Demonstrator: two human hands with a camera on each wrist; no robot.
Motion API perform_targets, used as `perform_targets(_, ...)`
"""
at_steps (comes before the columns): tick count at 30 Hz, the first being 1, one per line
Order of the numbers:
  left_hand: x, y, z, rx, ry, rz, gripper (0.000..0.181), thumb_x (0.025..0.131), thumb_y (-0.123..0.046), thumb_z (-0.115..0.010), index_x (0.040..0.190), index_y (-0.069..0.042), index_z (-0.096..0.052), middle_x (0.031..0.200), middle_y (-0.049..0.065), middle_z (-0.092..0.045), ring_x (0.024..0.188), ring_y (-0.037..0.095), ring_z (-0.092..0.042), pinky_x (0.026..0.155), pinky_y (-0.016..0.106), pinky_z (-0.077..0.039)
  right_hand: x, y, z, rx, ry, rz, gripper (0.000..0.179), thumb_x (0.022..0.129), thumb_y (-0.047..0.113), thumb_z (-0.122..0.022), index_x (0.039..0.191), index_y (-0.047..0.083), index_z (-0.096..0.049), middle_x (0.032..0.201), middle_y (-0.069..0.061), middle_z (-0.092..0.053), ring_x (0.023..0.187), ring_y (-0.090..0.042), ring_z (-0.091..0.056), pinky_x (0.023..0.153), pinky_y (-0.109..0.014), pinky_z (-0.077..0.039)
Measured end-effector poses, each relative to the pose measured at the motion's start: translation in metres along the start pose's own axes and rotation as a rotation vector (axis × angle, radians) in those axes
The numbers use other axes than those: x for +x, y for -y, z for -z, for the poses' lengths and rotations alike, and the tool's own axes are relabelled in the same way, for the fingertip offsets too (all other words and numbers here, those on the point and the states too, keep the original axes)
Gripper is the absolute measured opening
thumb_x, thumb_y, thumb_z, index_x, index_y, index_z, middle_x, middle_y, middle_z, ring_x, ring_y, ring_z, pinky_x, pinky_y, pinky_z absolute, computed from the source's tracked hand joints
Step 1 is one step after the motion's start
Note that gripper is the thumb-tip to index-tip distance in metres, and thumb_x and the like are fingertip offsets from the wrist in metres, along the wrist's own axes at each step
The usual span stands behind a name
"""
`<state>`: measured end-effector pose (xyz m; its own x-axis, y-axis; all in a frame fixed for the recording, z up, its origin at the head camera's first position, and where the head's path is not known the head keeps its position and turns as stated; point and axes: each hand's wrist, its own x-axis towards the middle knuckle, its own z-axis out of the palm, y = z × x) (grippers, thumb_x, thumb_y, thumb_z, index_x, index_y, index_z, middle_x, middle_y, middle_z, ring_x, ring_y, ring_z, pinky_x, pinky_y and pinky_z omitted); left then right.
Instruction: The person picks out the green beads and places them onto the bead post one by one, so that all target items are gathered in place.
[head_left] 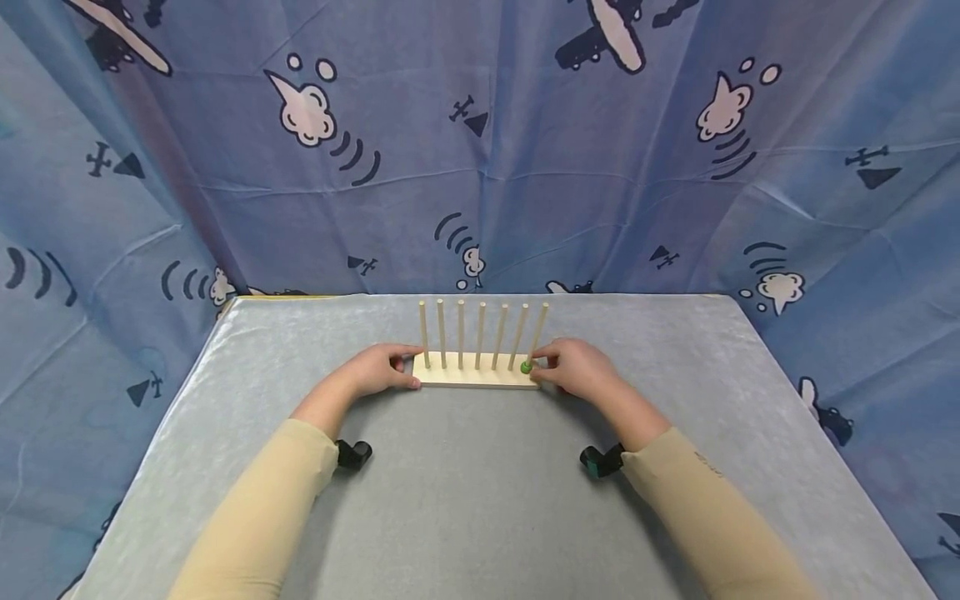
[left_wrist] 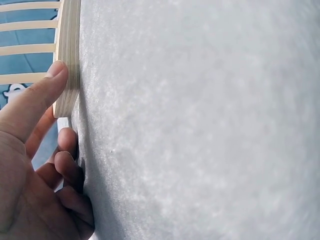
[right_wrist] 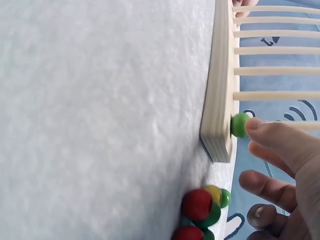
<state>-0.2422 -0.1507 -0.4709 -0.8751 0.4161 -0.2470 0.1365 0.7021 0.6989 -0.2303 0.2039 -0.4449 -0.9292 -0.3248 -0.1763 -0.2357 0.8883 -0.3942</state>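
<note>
Left grip (head_left: 375, 369) holds pale wooden peg rack (head_left: 474, 379); right grip (head_left: 579, 367) pinches round green bead (right_wrist: 238, 125); knock could scatter red beads (right_wrist: 195, 205)

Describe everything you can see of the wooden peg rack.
The peg rack has a long, pale rectangular base with seven slim pegs standing upright in one row; it looks like bare wood, its edge striped like plywood. It lies flat on the grey-covered table. The left hand grips its left end. A green bead sits at the foot of the rightmost peg, pinched by the right hand; the other six pegs are bare.
</note>
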Motion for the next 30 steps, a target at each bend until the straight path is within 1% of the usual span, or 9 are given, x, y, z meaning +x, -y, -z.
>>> perform_targets(4, 0.001, 0.000, 0.000, 0.003, 0.005, 0.007, 0.067, 0.084, -0.028, -0.081, 0.144, -0.012, -0.054, 0.081, 0.001, -0.050, 0.073, 0.015, -0.045, 0.072, 0.032, -0.036, -0.005, -0.007, 0.004, 0.007, -0.015, -0.005, 0.039, 0.090, 0.036, -0.073, 0.126, 0.019, -0.071, 0.087, 0.002, -0.061, 0.068, -0.016, -0.051, 0.060, -0.033, -0.042)
perform_targets(8, 0.001, -0.001, 0.000, 0.011, 0.007, 0.008, 0.068, 0.084, -0.029, -0.082, 0.144, -0.012, -0.054, 0.081, 0.001, -0.051, 0.074, 0.015, -0.045, 0.072, 0.032, -0.037, -0.014, -0.016, 0.010, 0.010, -0.035, -0.011, 0.037, 0.091, 0.035, -0.073, 0.125, 0.019, -0.072, 0.091, 0.001, -0.062, 0.072, -0.018, -0.052, 0.063, -0.034, -0.043)
perform_targets(11, 0.002, -0.001, 0.000, 0.015, 0.006, 0.017, 0.068, 0.083, -0.030, -0.082, 0.144, -0.013, -0.055, 0.081, 0.001, -0.051, 0.074, 0.015, -0.045, 0.072, 0.033, -0.037, -0.022, -0.023, 0.016, 0.001, -0.043, -0.009, 0.038, 0.090, 0.034, -0.073, 0.124, 0.017, -0.072, 0.091, 0.000, -0.063, 0.075, -0.018, -0.053, 0.064, -0.034, -0.043)
perform_targets(15, 0.001, 0.000, 0.000, 0.011, 0.004, 0.026, 0.068, 0.083, -0.030, -0.082, 0.144, -0.014, -0.055, 0.082, 0.001, -0.051, 0.075, 0.015, -0.046, 0.073, 0.033, -0.037, -0.034, -0.033, 0.027, -0.014, -0.041, -0.020, 0.040, 0.091, 0.033, -0.073, 0.125, 0.013, -0.071, 0.089, 0.000, -0.061, 0.073, -0.018, -0.052, 0.061, -0.034, -0.043)
perform_targets(20, 0.002, 0.001, 0.000, 0.008, 0.000, 0.017, 0.068, 0.083, -0.029, -0.082, 0.143, -0.013, -0.055, 0.082, 0.001, -0.051, 0.075, 0.016, -0.046, 0.072, 0.032, -0.037, -0.053, -0.053, 0.039, -0.009, -0.055, -0.024, 0.038, 0.091, 0.028, -0.073, 0.124, 0.009, -0.071, 0.086, 0.001, -0.061, 0.071, -0.018, -0.050, 0.058, -0.033, -0.042)
perform_targets(26, 0.002, 0.001, -0.001, 0.010, -0.004, 0.021, 0.067, 0.083, -0.031, -0.082, 0.143, -0.015, -0.056, 0.083, 0.001, -0.052, 0.076, 0.015, -0.046, 0.073, 0.033, -0.037, -0.074, -0.080, 0.047, 0.000, -0.074, -0.059, 0.039, 0.091, 0.027, -0.073, 0.124, 0.007, -0.071, 0.088, -0.001, -0.061, 0.075, -0.019, -0.050, 0.061, -0.033, -0.041)
perform_targets(30, 0.003, 0.002, -0.001, 0.012, -0.001, 0.021, 0.067, 0.083, -0.031, -0.082, 0.143, -0.015, -0.056, 0.083, 0.001, -0.052, 0.075, 0.015, -0.046, 0.072, 0.033, -0.037, -0.081, -0.095, 0.048, 0.005, -0.079, -0.075, 0.039, 0.091, 0.027, -0.073, 0.124, 0.006, -0.070, 0.089, -0.002, -0.063, 0.078, -0.020, -0.052, 0.064, -0.034, -0.042)
